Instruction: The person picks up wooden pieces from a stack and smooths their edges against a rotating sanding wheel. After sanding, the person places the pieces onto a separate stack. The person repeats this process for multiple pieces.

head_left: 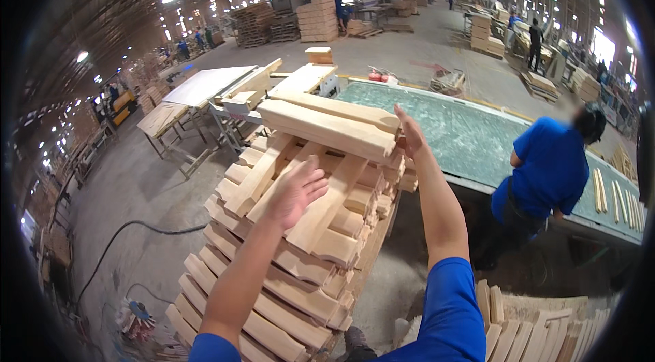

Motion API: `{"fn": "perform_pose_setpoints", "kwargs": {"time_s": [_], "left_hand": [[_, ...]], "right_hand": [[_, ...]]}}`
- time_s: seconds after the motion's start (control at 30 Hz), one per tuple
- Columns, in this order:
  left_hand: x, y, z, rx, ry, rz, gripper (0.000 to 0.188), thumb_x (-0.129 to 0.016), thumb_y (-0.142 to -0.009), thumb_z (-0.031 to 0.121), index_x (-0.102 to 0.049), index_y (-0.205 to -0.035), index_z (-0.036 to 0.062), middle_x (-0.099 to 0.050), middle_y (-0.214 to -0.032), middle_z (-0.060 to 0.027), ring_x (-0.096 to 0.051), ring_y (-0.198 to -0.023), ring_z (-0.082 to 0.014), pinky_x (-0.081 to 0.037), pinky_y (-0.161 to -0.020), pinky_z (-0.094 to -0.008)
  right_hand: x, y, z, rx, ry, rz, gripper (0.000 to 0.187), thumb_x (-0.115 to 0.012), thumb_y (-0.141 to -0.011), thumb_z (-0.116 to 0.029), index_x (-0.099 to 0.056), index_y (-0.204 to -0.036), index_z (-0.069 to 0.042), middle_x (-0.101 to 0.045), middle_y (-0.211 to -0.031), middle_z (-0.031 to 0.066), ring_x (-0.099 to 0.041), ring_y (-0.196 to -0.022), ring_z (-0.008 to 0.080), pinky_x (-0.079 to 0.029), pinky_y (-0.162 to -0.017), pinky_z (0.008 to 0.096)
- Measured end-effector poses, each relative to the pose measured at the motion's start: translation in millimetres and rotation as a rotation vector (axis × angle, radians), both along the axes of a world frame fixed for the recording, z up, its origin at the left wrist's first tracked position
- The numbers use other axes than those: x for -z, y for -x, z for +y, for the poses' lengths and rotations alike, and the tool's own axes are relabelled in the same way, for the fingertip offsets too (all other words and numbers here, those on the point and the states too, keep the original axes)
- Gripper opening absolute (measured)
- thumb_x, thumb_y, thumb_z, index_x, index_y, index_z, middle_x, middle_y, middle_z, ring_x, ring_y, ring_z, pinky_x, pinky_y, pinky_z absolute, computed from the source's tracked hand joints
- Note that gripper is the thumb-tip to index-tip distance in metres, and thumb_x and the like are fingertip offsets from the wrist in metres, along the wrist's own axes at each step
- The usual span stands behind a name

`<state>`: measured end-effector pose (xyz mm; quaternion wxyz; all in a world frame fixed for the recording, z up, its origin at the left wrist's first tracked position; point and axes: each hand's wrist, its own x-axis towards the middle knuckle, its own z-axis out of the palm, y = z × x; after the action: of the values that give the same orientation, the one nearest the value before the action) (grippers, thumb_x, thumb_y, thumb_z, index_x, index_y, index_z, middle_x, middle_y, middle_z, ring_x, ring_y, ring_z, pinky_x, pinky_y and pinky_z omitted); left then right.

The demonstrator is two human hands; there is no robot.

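Observation:
Stacked in crossing layers in front of me is a tall pile of shaped wooden pieces (pixel 293 287). Two thick wooden pieces (pixel 327 126) lie side by side across its top, at the far end. My right hand (pixel 411 133) is at their right end, fingers stretched out and the palm turned toward the wood; whether it touches cannot be told. Over the lengthwise wooden pieces (pixel 334 201) of the top layer, my left hand (pixel 298 191) is held with its fingers extended and nothing in it.
A long green-topped table (pixel 450 130) runs behind and to the right. A person in blue (pixel 546 171) stands at it, near some thin wooden strips (pixel 617 199). More wooden pieces (pixel 539 335) are stacked at lower right. A black hose (pixel 136 224) crosses the floor on the left.

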<state>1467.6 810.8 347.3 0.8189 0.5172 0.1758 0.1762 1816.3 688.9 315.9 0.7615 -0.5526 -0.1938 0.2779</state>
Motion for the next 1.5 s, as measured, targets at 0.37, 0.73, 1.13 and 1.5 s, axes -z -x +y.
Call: {"fn": "perform_pose_setpoints", "kwargs": {"time_s": [0.37,0.73,1.13,1.5], "left_hand": [[31.4,-87.9,38.6,-0.25,0.184,-0.21,0.08,-0.069,-0.098,0.056,-0.045,-0.154,0.0034,-0.063,-0.139,-0.0173,-0.063,-0.127,-0.0329,-0.053,-0.108,-0.0472],[17.9,-2.4,48.5,0.054,0.221,-0.152,0.061,-0.052,-0.101,0.035,-0.051,-0.147,-0.0035,-0.07,-0.128,-0.0236,-0.075,-0.107,-0.0356,-0.061,-0.098,-0.0471],[27.7,38.5,-2.4,-0.12,-0.013,-0.186,0.083,-0.074,-0.087,0.032,-0.035,-0.152,-0.0018,-0.061,-0.125,-0.0198,-0.067,-0.105,-0.0276,-0.059,-0.09,-0.0427],[13.5,224.7,-110.8,-0.393,-0.317,-0.261,0.114,-0.078,-0.084,0.028,-0.009,-0.173,0.0073,-0.033,-0.167,-0.0249,-0.036,-0.154,-0.0351,-0.029,-0.127,-0.0458]], "right_hand": [[-26.9,78.4,-5.5,-0.359,0.134,-0.082,0.049,-0.073,-0.095,-0.036,-0.056,-0.129,-0.005,-0.071,-0.096,0.0105,-0.074,-0.085,0.0158,-0.06,-0.068,0.0369],[-59.6,182.3,-38.6,-0.63,0.38,-0.035,0.093,-0.076,-0.09,-0.051,-0.031,-0.161,-0.012,-0.059,-0.131,0.0114,-0.065,-0.101,0.0211,-0.051,-0.076,0.0362],[8.1,177.6,-8.4,-0.484,-0.079,-0.874,0.05,-0.065,-0.102,-0.032,-0.06,-0.143,-0.004,-0.071,-0.127,0.0141,-0.07,-0.114,0.0248,-0.059,-0.095,0.0436],[-26.4,359.3,-91.5,-0.701,-0.004,-0.004,0.081,-0.07,-0.097,-0.024,-0.03,-0.164,-0.005,-0.052,-0.147,0.0196,-0.061,-0.129,0.0315,-0.052,-0.109,0.0442]]}}
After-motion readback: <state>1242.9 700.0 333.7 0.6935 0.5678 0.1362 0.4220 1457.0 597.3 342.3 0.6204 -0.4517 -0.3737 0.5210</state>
